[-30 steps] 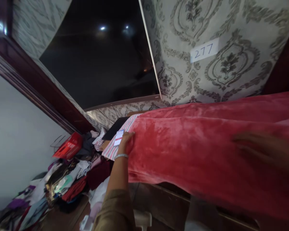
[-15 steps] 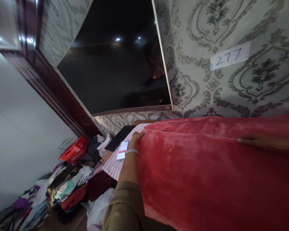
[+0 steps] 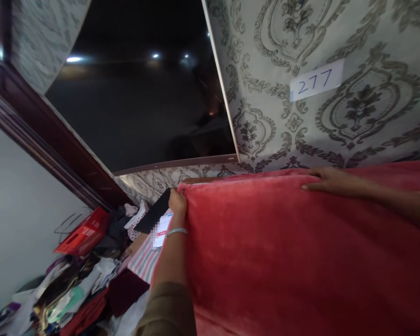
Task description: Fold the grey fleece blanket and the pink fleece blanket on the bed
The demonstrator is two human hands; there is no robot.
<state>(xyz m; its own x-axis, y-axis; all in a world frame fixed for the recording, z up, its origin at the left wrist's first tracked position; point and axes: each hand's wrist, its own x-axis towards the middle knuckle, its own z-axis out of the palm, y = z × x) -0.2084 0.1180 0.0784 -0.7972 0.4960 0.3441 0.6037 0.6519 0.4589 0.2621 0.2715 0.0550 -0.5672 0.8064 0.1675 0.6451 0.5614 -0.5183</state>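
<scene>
Head view: a wall (image 3: 371, 28) papered in grey scrolls fills the back. Below it, a red blanket (image 3: 266, 242) spreads across the lower middle and right, its upper edge running just below the wallpaper. A large television (image 3: 143, 102) with a dark screen hangs on the wall at left of centre, reflecting several lights. At lower left, clothes (image 3: 87, 280) lie in a jumbled heap. A flat black panel (image 3: 152, 217) sits between that heap and the blanket. Beyond the heap, near the pale side wall, is a tilted red bag (image 3: 86, 233). A striped cloth (image 3: 143, 261) shows beside the blanket's left edge. White paper marked 277 (image 3: 317, 80) is stuck to the wallpaper. The left hand (image 3: 178, 201) has its fingers curled, pinching the blanket's upper left corner. The right hand (image 3: 329, 181) lies at the upper edge, thumb on the near face; whether its fingers pinch the fabric, I cannot tell. A lit phone (image 3: 163, 228) rests on the striped cloth, just beside the left wrist, which wears a bracelet (image 3: 177, 232).
</scene>
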